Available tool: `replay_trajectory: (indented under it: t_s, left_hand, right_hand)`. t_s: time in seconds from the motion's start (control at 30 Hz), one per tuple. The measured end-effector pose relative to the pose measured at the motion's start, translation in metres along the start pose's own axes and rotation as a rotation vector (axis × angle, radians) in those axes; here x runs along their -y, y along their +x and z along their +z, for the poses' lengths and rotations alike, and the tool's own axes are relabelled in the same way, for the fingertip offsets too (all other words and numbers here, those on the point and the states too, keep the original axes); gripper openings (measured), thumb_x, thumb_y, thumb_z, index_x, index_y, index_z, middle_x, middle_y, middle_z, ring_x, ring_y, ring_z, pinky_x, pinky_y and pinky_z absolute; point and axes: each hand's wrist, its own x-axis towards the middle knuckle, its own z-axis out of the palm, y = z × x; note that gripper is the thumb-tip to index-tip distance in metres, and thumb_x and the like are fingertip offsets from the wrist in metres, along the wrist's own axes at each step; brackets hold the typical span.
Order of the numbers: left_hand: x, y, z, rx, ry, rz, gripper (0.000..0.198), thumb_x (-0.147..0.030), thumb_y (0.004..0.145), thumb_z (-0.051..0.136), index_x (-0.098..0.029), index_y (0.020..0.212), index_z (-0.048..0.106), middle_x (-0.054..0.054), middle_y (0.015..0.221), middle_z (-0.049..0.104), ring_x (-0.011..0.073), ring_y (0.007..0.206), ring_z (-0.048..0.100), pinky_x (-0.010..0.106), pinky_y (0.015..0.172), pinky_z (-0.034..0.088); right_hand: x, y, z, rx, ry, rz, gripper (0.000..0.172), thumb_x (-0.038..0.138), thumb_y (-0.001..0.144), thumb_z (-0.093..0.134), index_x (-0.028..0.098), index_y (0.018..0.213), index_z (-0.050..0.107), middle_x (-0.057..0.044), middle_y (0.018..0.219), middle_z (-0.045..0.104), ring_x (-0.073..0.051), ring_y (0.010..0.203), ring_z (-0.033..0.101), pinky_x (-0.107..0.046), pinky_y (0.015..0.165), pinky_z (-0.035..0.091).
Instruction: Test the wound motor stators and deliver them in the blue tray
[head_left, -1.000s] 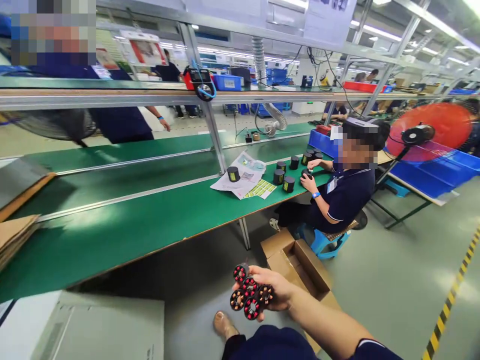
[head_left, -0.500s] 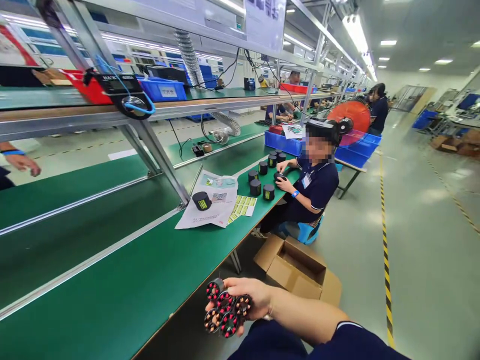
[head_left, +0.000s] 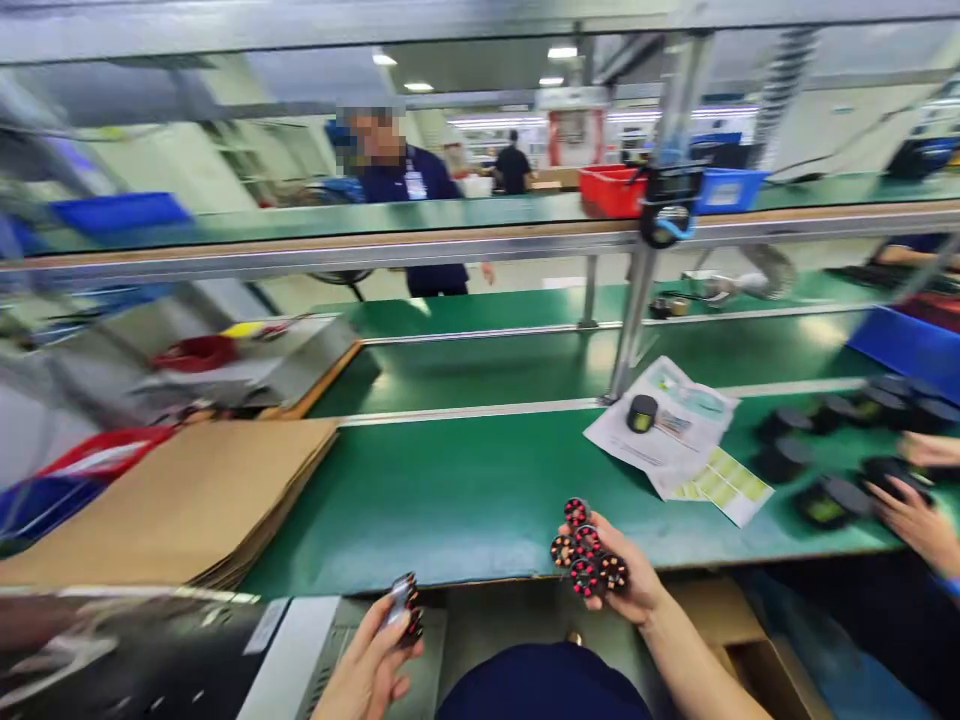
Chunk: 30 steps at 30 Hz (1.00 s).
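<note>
In my right hand (head_left: 634,575), below the bench's front edge, is a cluster of several small round black coil parts (head_left: 587,542), their open ends ringed with red or copper-coloured pieces. The fingers wrap round the cluster from the right. My left hand (head_left: 367,655) grips a dark part of similar look (head_left: 405,610) between thumb and fingers. Its side looks greyish and its edge is blurred, so I cannot tell if it is one piece or more. Both hands are apart from each other, in front of the green bench (head_left: 450,500).
Flattened cardboard sheets (head_left: 172,490) are stacked on the left. A black cylinder (head_left: 642,413) stands on papers (head_left: 667,440) beside a yellow label sheet (head_left: 727,485). At right, a co-worker's hands (head_left: 919,510) hold a black round thing among several more. Another person (head_left: 412,185) stands across the bench.
My view has swung left, bringing the cardboard and the person opposite into sight. My left hand has come into view holding a dark part. The right hand still holds its cluster.
</note>
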Motion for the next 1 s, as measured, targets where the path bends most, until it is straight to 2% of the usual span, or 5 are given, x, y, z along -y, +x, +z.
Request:
replay_trajectory:
  t_s: [0.3, 0.4, 0.57, 0.8, 1.0]
  left_hand:
    - [-0.031, 0.102, -0.009, 0.016, -0.184, 0.062, 0.061, -0.050, 0.068, 0.074, -0.023, 0.115, 0.046, 0.000, 0.087, 0.053, 0.0127, 0.070, 0.055, 0.018, 0.047, 0.031]
    - [-0.042, 0.162, -0.024, 0.012, -0.208, 0.106, 0.054, -0.047, 0.071, 0.073, -0.022, 0.112, 0.048, 0.000, 0.085, 0.052, 0.0131, 0.071, 0.055, 0.018, 0.047, 0.032]
    - [-0.078, 0.293, -0.035, 0.028, -0.299, 0.253, 0.048, -0.040, 0.073, 0.072, -0.023, 0.111, 0.048, 0.000, 0.091, 0.050, 0.0122, 0.073, 0.054, 0.017, 0.046, 0.037]
    - [-0.143, 0.456, 0.004, 0.148, -0.458, 0.418, 0.049, -0.037, 0.069, 0.075, -0.022, 0.108, 0.048, 0.001, 0.093, 0.049, 0.0113, 0.071, 0.054, 0.016, 0.046, 0.041]
    - [-0.165, 0.523, 0.034, 0.279, -0.573, 0.318, 0.052, -0.037, 0.069, 0.075, -0.023, 0.109, 0.047, 0.000, 0.089, 0.049, 0.0112, 0.069, 0.054, 0.017, 0.045, 0.042]
  right_hand:
    - [0.029, 0.152, 0.024, -0.049, -0.198, 0.175, 0.041, 0.036, 0.085, 0.057, 0.028, 0.124, 0.050, -0.009, 0.128, 0.056, -0.011, 0.062, 0.061, -0.024, 0.041, 0.048]
    - [0.028, 0.207, 0.026, -0.102, -0.258, 0.190, 0.040, 0.037, 0.085, 0.056, 0.029, 0.124, 0.051, -0.009, 0.129, 0.056, -0.012, 0.064, 0.061, -0.023, 0.042, 0.046]
    - [0.019, 0.315, 0.029, -0.190, -0.378, 0.117, 0.035, 0.038, 0.085, 0.053, 0.029, 0.118, 0.057, -0.009, 0.131, 0.055, -0.013, 0.066, 0.059, -0.022, 0.042, 0.041]
    - [0.033, 0.478, 0.034, -0.177, -0.662, -0.060, 0.036, 0.042, 0.088, 0.041, 0.027, 0.114, 0.061, -0.008, 0.129, 0.057, -0.017, 0.082, 0.062, -0.020, 0.045, 0.038]
    - [0.076, 0.598, 0.040, -0.238, -0.754, -0.067, 0.039, 0.035, 0.091, 0.030, 0.019, 0.105, 0.062, -0.006, 0.114, 0.065, -0.012, 0.077, 0.062, -0.020, 0.049, 0.040]
